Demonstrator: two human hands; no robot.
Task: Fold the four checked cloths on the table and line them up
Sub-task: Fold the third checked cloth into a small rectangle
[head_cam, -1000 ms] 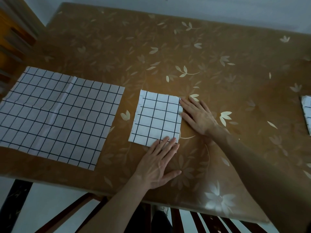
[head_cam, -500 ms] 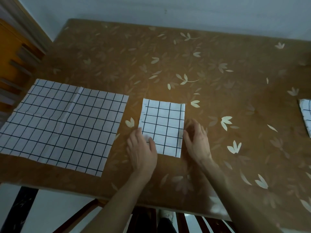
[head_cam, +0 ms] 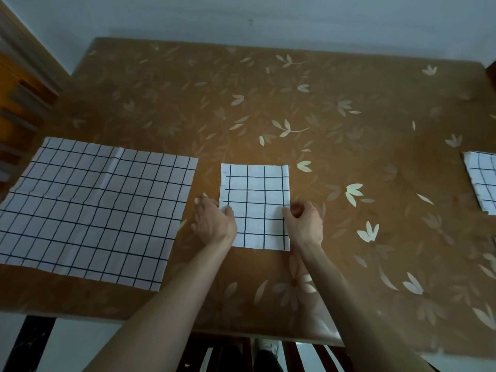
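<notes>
At the middle of the tabletop (head_cam: 295, 76), near the front edge: a folded checked cloth (head_cam: 255, 200), white with dark grid lines, flat and roughly square. At its left edge, the left hand (head_cam: 214, 224), thumb on top of the fabric and fingers curled beside it, pinching the edge. At its right edge, the right hand (head_cam: 304, 221), thumb and curled fingers closed on the border in the same way. Both bare forearms reaching in from below. To the left, well apart from the folded piece, an unfolded checked cloth (head_cam: 94, 210), spread flat with faint creases across it. At the far right, cut off by the frame, part of another checked cloth (head_cam: 483, 181), seemingly folded. Underneath all, a brown floral covering with pale leaf and flower prints.
</notes>
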